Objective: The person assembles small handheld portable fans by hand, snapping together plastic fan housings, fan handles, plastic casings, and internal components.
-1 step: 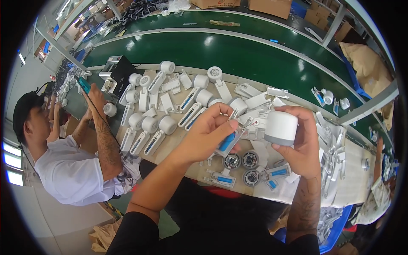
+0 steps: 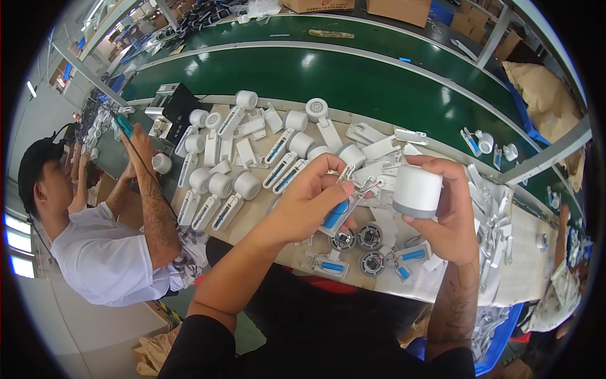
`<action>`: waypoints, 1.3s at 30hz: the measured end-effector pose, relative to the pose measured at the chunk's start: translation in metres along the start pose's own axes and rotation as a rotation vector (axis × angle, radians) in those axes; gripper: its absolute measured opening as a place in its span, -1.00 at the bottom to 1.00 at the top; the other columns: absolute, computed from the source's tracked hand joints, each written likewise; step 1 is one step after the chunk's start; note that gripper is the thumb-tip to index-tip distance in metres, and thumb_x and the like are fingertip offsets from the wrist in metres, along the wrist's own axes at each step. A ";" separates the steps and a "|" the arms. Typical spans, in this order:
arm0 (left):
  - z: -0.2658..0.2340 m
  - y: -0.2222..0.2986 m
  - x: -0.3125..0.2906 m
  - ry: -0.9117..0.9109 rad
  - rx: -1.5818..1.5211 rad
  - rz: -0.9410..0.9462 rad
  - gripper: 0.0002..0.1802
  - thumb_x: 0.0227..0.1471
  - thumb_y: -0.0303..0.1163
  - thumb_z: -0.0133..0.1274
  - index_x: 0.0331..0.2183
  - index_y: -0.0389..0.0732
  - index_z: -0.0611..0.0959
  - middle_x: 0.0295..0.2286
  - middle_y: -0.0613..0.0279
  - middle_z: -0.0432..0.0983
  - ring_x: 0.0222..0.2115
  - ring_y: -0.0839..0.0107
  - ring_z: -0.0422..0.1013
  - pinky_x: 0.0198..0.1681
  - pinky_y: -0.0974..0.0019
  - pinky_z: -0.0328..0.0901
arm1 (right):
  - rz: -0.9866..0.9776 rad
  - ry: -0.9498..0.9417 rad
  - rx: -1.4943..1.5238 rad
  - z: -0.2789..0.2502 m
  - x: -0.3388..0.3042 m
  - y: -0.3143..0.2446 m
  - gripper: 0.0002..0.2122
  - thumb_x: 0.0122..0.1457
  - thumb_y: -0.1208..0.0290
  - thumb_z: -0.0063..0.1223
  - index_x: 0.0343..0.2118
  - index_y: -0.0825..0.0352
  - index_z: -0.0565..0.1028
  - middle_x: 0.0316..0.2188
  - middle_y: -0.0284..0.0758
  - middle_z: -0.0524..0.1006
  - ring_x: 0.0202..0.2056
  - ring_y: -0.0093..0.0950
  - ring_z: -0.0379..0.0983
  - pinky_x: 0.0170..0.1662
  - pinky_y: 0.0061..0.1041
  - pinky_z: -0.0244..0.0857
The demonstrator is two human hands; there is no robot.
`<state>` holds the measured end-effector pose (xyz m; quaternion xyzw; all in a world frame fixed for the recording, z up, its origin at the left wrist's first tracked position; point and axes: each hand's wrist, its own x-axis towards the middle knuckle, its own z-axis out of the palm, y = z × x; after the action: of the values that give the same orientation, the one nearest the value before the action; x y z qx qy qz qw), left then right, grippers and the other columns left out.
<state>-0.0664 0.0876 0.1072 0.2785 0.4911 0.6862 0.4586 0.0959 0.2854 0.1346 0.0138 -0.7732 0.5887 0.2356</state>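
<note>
My left hand [image 2: 307, 205] is closed on a white plastic handle half [image 2: 339, 221] with a blue cylindrical battery [image 2: 336, 213] in it. Thin wires [image 2: 372, 184] run from that piece toward my right hand [image 2: 449, 221]. That hand is closed round a white cylindrical housing [image 2: 417, 189] with a grey rim at its lower end, just right of the handle. Below them on the table lie several round grey-rimmed heads with circuitry inside [image 2: 370, 237]. Beside these sits another opened handle with a blue battery [image 2: 329, 266]. My fingers partly hide the handle half.
Rows of white handheld fan-like units [image 2: 228, 205] cover the table's left and middle. Loose white casings [image 2: 495, 237] pile up at right. Beyond runs a green conveyor [image 2: 284, 72]. At left a co-worker [image 2: 104, 252] holds a teal tool [image 2: 125, 126] near a black machine [image 2: 169, 114]. A blue bin [image 2: 505, 341] stands lower right.
</note>
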 end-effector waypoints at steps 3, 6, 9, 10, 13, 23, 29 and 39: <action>0.008 -0.004 0.001 0.020 -0.047 0.018 -0.80 0.20 -0.44 -0.11 -0.14 -0.20 0.30 -0.32 -0.02 0.59 -0.55 0.47 0.46 -0.46 0.41 0.38 | 0.347 -0.066 0.219 -0.002 -0.005 0.001 -0.34 -0.11 0.75 0.26 0.08 0.20 0.24 0.15 -0.17 0.31 0.10 -0.34 0.33 0.07 -0.41 0.33; 0.022 -0.008 -0.001 0.035 -0.009 0.130 -0.81 0.15 -0.55 -0.09 -0.18 -0.23 0.30 -0.39 0.11 0.58 -0.51 0.57 0.40 -0.43 0.44 0.33 | 0.455 -0.120 0.684 0.006 -0.024 0.021 -0.40 0.09 0.37 0.27 0.14 0.18 0.17 0.04 -0.13 0.41 0.03 -0.22 0.42 -0.07 -0.22 0.49; 0.022 -0.013 -0.007 -0.004 0.104 0.227 -0.78 0.10 -0.61 -0.07 -0.19 -0.25 0.31 -0.39 0.20 0.53 -0.48 0.64 0.36 -0.41 0.48 0.29 | 0.695 -0.012 1.212 0.027 -0.031 0.022 -0.43 0.33 -0.06 -0.13 0.23 0.24 0.13 -0.03 -0.10 0.46 -0.13 -0.21 0.52 -0.11 -0.23 0.50; 0.020 -0.012 -0.008 -0.028 0.242 0.339 -0.77 0.10 -0.60 -0.07 -0.19 -0.26 0.31 -0.37 0.22 0.51 -0.46 0.65 0.36 -0.39 0.49 0.29 | 0.743 -0.067 1.265 0.030 -0.034 0.031 -0.43 0.36 -0.03 -0.20 0.24 0.30 0.14 -0.01 -0.09 0.45 -0.18 -0.19 0.54 -0.13 -0.23 0.51; 0.021 -0.009 -0.011 -0.036 0.248 0.395 -0.76 0.09 -0.60 -0.06 -0.17 -0.27 0.32 -0.34 0.25 0.47 -0.42 0.66 0.37 -0.35 0.50 0.30 | 0.734 0.015 1.067 0.039 -0.044 0.034 -0.46 0.37 0.02 -0.18 0.23 0.34 0.16 0.01 -0.09 0.45 -0.16 -0.23 0.53 -0.12 -0.25 0.50; 0.032 -0.003 -0.014 -0.038 -0.036 -0.038 -0.70 0.20 -0.49 -0.12 -0.09 -0.41 0.56 -0.22 0.05 0.59 -0.41 0.51 0.48 -0.28 0.38 0.45 | 0.125 0.076 0.276 0.010 0.002 -0.003 -0.25 -0.07 0.29 0.48 0.17 0.39 0.30 -0.03 -0.28 0.49 0.01 -0.47 0.42 0.09 -0.45 0.29; 0.036 0.003 -0.017 -0.036 -0.122 -0.080 -0.79 0.18 -0.49 0.02 -0.17 -0.38 0.62 -0.29 0.09 0.62 -0.40 0.50 0.53 -0.30 0.42 0.46 | 0.161 -0.010 0.235 0.003 0.014 -0.010 -0.27 -0.07 0.36 0.47 0.17 0.38 0.32 -0.02 -0.28 0.48 0.03 -0.46 0.40 0.11 -0.45 0.25; 0.051 -0.007 -0.011 0.037 0.010 -0.081 -0.84 0.10 -0.50 0.14 -0.26 -0.37 0.63 -0.37 0.20 0.63 -0.47 0.59 0.50 -0.37 0.48 0.44 | 0.234 -0.165 0.149 -0.024 0.018 -0.021 -0.36 -0.04 0.30 0.44 0.10 0.43 0.41 -0.06 -0.25 0.51 -0.02 -0.47 0.44 0.11 -0.48 0.26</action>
<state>-0.0164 0.0994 0.1202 0.2480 0.5136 0.6698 0.4754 0.0946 0.3054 0.1647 -0.0106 -0.7404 0.6646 0.0996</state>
